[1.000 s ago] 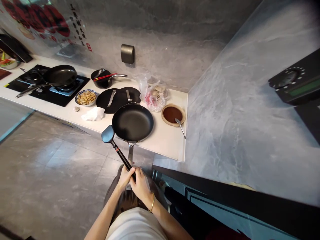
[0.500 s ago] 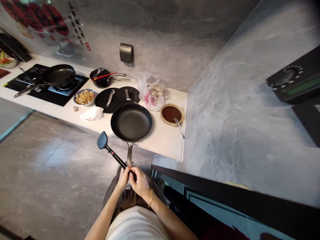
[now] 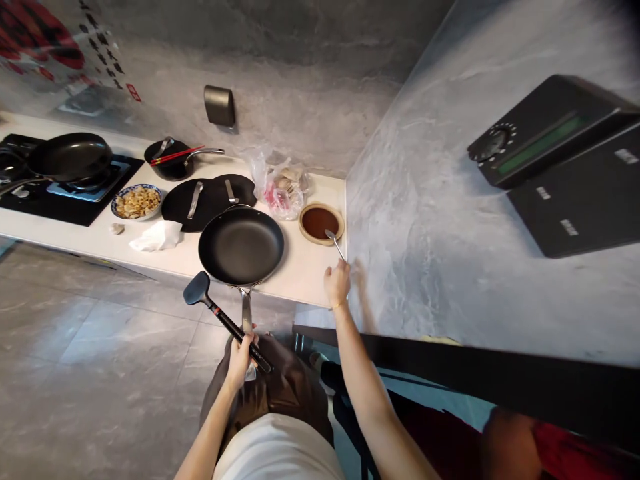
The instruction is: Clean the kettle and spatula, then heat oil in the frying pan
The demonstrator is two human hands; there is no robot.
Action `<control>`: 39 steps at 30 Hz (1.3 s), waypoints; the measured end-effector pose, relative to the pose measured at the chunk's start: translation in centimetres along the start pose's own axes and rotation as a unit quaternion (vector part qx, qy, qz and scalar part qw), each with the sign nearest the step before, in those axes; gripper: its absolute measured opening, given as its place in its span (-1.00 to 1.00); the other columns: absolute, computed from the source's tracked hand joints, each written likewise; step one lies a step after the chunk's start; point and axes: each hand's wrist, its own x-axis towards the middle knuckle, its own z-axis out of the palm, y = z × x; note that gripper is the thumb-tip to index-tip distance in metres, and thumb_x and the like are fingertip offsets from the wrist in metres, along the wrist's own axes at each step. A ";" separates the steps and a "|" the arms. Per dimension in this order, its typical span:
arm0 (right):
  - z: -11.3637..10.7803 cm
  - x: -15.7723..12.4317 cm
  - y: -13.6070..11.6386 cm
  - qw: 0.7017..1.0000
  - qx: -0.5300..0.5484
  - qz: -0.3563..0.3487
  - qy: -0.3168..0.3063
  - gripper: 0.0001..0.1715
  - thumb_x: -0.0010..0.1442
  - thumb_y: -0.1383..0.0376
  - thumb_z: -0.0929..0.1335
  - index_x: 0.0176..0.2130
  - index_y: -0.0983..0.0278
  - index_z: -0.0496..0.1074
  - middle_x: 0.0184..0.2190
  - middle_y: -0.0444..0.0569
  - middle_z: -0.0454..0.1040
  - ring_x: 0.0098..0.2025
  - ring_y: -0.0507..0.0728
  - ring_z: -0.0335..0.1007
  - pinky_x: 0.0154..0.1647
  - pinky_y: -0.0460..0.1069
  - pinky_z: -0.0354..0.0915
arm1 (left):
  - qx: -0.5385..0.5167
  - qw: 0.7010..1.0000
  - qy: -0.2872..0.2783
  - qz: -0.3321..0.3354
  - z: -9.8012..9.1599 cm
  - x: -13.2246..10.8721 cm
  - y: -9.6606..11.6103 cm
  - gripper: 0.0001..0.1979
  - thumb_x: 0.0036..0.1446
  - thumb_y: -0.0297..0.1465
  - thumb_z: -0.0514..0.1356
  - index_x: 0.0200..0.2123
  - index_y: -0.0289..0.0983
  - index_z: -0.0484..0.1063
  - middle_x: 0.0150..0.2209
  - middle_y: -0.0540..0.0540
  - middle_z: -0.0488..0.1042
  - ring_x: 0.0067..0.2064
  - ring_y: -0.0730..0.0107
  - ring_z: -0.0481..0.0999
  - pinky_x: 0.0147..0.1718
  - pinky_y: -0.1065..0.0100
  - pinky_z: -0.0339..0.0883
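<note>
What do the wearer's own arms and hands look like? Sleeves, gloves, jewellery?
Left hand and right hand: both ungloved. No sleeves visible on either forearm. A thin gold-toned bracelet circles the right wrist; none visible on the left. White top.

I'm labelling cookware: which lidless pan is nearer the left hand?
The front pan, its handle reaching the left hand; the other pan sits on the stove.

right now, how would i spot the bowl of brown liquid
Follow the white counter to its right end. Right of the nearer frying pan sits the beige bowl; unlike the blue-patterned one, it has a spoon reaching over its rim.
</note>
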 end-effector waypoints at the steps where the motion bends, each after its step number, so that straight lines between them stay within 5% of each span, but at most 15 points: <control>1: -0.1 2.0 0.4 0.996 -0.077 0.032 -0.027 -0.57 0.24 0.39 0.20 0.08 0.52 0.26 0.03 0.34 0.30 -0.07 0.19 0.41 -0.14 -0.03 0.33 | -0.004 1.000 -0.002 0.002 0.0 0.1 -0.1 -0.37 -0.12 -0.04 0.31 -0.07 -0.32 0.34 -0.56 0.15 0.26 -0.66 0.65 0.21 -0.73 0.57 0.06; 5: -0.2 5.8 1.1 0.985 -0.155 0.048 -0.065 -0.61 0.26 0.52 0.13 -0.01 0.51 0.37 0.05 0.33 0.27 -0.22 0.08 0.48 -0.27 -0.10 0.32 | -0.007 1.000 -0.006 0.010 0.0 0.4 -0.7 -0.38 -0.11 -0.02 0.29 -0.07 -0.31 0.35 -0.57 0.15 0.26 -0.68 0.66 0.19 -0.74 0.55 0.06; 23: 1.5 7.9 2.5 0.963 -0.242 0.003 -0.114 -0.62 0.26 0.55 0.17 -0.10 0.50 0.51 -0.11 0.39 0.43 -0.16 0.19 0.55 -0.24 -0.07 0.40 | 0.022 1.000 -0.005 0.013 0.8 0.9 -0.7 -0.30 -0.14 0.08 0.25 -0.04 -0.29 0.33 -0.56 0.14 0.27 -0.74 0.65 0.19 -0.77 0.53 0.06; 33: 2.0 9.1 2.5 0.954 -0.267 0.022 -0.137 -0.73 0.28 0.26 0.33 -0.12 0.43 0.45 -0.11 0.09 0.50 -0.15 0.09 0.49 -0.16 0.02 0.43 | 0.030 1.000 0.002 0.005 1.1 0.5 -0.2 -0.32 -0.09 0.05 0.23 -0.03 -0.33 0.33 -0.54 0.12 0.27 -0.71 0.64 0.19 -0.74 0.52 0.10; 39: 2.0 9.5 2.2 0.957 -0.259 0.016 -0.132 -0.72 0.25 0.52 0.24 -0.16 0.52 0.52 -0.18 0.28 0.51 -0.15 0.18 0.53 -0.24 -0.03 0.41 | 0.031 0.999 0.006 -0.008 1.1 0.5 -0.2 -0.29 -0.11 0.04 0.24 0.00 -0.34 0.33 -0.54 0.11 0.27 -0.68 0.61 0.22 -0.72 0.49 0.14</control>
